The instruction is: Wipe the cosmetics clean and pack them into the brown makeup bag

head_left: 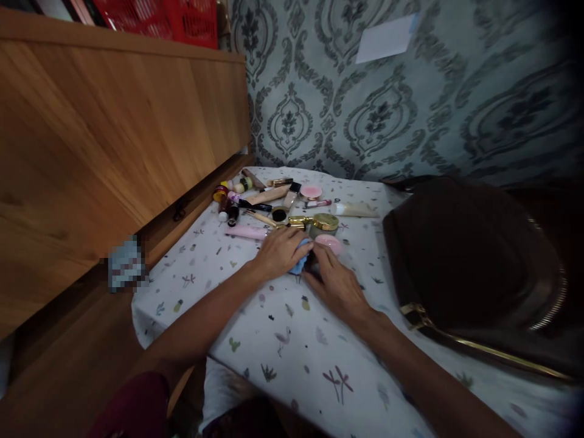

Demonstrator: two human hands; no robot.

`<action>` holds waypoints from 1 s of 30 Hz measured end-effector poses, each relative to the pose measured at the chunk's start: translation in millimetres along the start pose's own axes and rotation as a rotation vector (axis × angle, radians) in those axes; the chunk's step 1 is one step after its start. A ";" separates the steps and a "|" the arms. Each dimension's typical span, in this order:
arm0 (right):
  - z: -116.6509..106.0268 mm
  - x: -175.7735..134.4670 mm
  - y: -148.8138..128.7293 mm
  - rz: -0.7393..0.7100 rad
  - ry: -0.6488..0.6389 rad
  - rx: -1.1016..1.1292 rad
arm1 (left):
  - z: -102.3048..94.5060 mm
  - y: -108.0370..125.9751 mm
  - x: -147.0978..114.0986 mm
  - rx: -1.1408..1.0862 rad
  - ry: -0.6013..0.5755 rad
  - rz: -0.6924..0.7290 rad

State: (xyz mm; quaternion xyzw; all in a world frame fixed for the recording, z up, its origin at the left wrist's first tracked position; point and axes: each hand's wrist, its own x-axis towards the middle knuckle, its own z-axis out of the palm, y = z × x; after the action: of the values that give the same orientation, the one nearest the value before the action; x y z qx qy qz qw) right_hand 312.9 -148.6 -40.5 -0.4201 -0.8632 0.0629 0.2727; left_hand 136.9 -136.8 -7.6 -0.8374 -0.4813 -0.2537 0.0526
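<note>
left hand [279, 252] clamps blue item [299, 263]; right hand [338, 283] adjoins, grip unclear. apparent step: two-handed handling; next move likely requires steady hold.

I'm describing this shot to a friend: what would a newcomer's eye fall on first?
Probably the big dark bag on the right of the patterned cloth. Next, the left hand and right hand, close together at a small blue item near the middle. Just beyond them lie scattered cosmetics.
</note>
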 end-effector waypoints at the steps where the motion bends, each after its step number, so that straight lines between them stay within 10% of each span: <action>1: -0.1 0.1 0.2 0.003 -0.007 0.004 | -0.6 -0.1 0.2 -0.004 -0.042 -0.023; 30: 10.5 -2.2 15.0 -0.113 -0.007 0.132 | -19.6 1.2 1.2 -0.132 -0.089 -0.212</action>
State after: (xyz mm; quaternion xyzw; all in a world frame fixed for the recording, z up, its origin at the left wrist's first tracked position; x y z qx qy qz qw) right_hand 318.9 -139.3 -55.4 -0.3516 -0.8805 0.1057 0.3000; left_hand 131.0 -142.9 10.2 -0.7938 -0.5513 -0.2517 -0.0510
